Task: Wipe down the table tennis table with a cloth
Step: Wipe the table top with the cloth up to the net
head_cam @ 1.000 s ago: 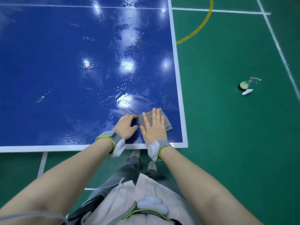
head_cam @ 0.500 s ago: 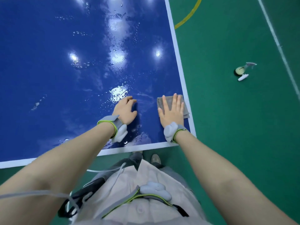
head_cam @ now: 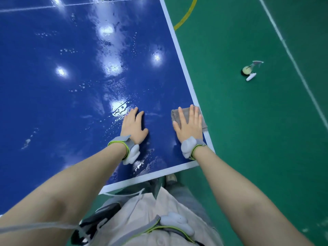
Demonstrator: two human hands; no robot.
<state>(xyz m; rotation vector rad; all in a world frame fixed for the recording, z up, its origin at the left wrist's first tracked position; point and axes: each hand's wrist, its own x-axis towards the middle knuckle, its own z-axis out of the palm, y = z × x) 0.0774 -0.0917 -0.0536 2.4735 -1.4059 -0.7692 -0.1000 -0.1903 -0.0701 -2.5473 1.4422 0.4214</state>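
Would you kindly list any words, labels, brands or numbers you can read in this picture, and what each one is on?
None: no readable text anywhere.
Table: only plain white border lines.
Cloth: no label visible.
Wrist bands: no lettering.
Small objects on the floor: too small to tell.

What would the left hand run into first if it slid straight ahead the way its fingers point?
The left hand lies flat on the table, fingers pointing away. Straight ahead is only wet blue surface with droplets and glare; the way looks free as far as the picture shows.
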